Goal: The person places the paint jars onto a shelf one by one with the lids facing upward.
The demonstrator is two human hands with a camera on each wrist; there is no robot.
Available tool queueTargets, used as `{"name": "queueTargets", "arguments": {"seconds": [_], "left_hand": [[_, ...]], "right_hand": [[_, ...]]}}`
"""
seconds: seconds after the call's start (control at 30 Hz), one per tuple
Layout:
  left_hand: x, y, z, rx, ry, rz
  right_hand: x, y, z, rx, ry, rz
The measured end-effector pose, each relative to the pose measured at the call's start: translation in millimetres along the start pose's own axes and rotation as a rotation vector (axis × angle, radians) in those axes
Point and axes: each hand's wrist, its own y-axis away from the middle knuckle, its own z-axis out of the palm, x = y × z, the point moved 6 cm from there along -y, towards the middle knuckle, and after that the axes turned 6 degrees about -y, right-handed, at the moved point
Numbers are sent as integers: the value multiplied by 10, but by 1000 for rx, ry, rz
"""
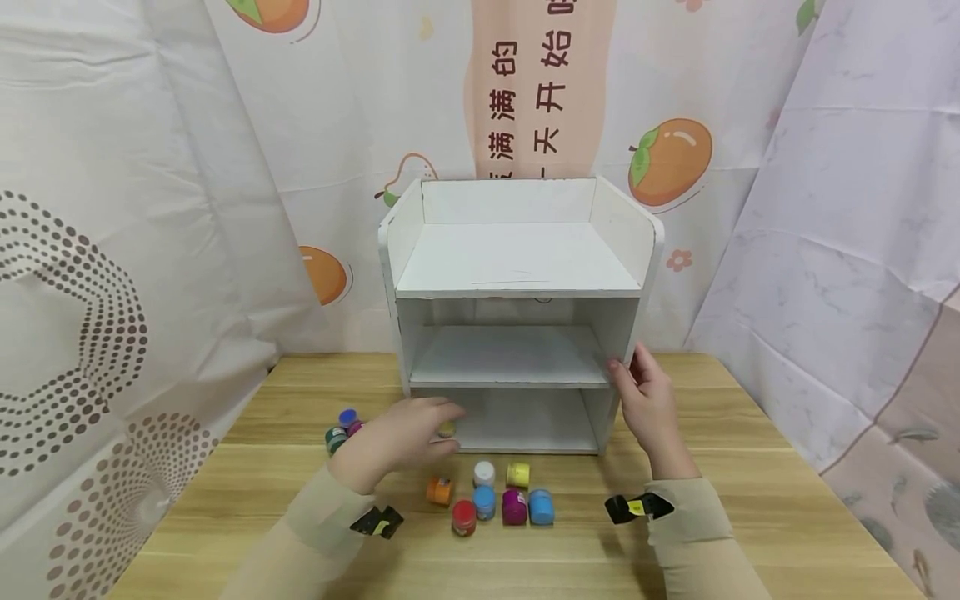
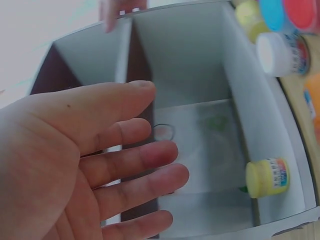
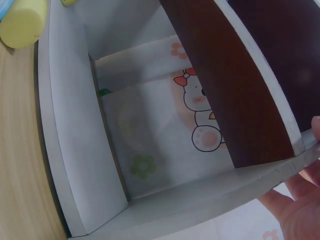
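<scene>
A white shelf unit [image 1: 517, 258] stands on the wooden table. My left hand [image 1: 408, 433] reaches to the left side of its bottom compartment. In the left wrist view, the fingers of that hand [image 2: 115, 165] are extended and hold nothing. A small yellow paint jar [image 2: 267, 177] sits on the bottom board, apart from the fingers. At the right side panel, my right hand [image 1: 648, 400] grips the edge near the middle board, thumb at the front and fingers behind the panel. Part of this hand [image 3: 300, 200] shows at the border of the right wrist view.
Before the shelf are small jars: orange [image 1: 439, 491], white [image 1: 484, 474], another yellow [image 1: 518, 475], red [image 1: 464, 517], purple [image 1: 514, 507] and two blue, one at the right [image 1: 541, 507]. Left of my left hand, a green jar [image 1: 335, 438] stands among others. A printed curtain [image 1: 345, 125] hangs behind.
</scene>
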Motion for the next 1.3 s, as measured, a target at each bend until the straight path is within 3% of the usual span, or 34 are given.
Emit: {"name": "queueTargets", "arguments": {"seconds": [0.43, 0.6, 0.8, 1.0, 1.3], "left_hand": [[-162, 350, -113, 170, 168, -45], [-253, 402, -120, 208, 164, -70], [-303, 428, -105, 222, 142, -49], [-341, 430, -55, 192, 192, -44], [-341, 367, 162, 7, 309, -66]], "right_hand": [[8, -4, -11, 14, 46, -3], [15, -1, -16, 11, 46, 4], [15, 0, -17, 5, 45, 1], [12, -14, -10, 1, 42, -3], [-2, -12, -6, -5, 47, -10]]}}
